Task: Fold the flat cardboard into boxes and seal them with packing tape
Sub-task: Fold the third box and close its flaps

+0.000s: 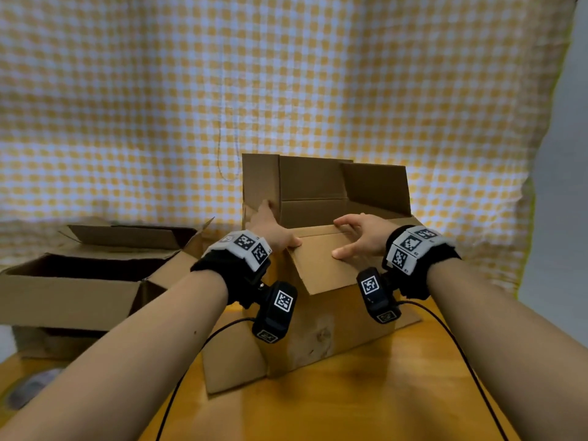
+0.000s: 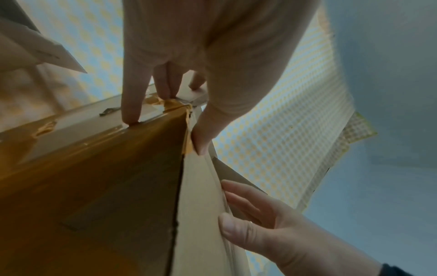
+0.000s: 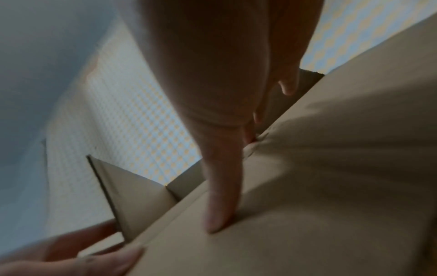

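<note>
A brown cardboard box (image 1: 318, 329) stands upright in the middle of the wooden table (image 1: 366, 402). Its far flaps (image 1: 375, 189) stand up, and the near flap (image 1: 321, 268) hangs outward toward me. My left hand (image 1: 275, 230) lies over the box's near left top corner, its straight fingers (image 2: 130, 112) pressing the left rim and the thumb at the corner. My right hand (image 1: 358, 237) holds the near flap at its fold, with the thumb (image 3: 220, 209) on the outer face and the fingers over the edge. Scraps of brown tape (image 2: 173, 104) cling to that corner.
A second box (image 1: 79, 281) with its flaps up stands at the left. A flat cardboard piece (image 1: 232, 367) leans at the box's near left foot. A blurred roll, perhaps tape (image 1: 28, 386), lies at the table's left front. Checked cloth (image 1: 286, 74) hangs behind. Cables (image 1: 471, 361) trail from the wrist cameras.
</note>
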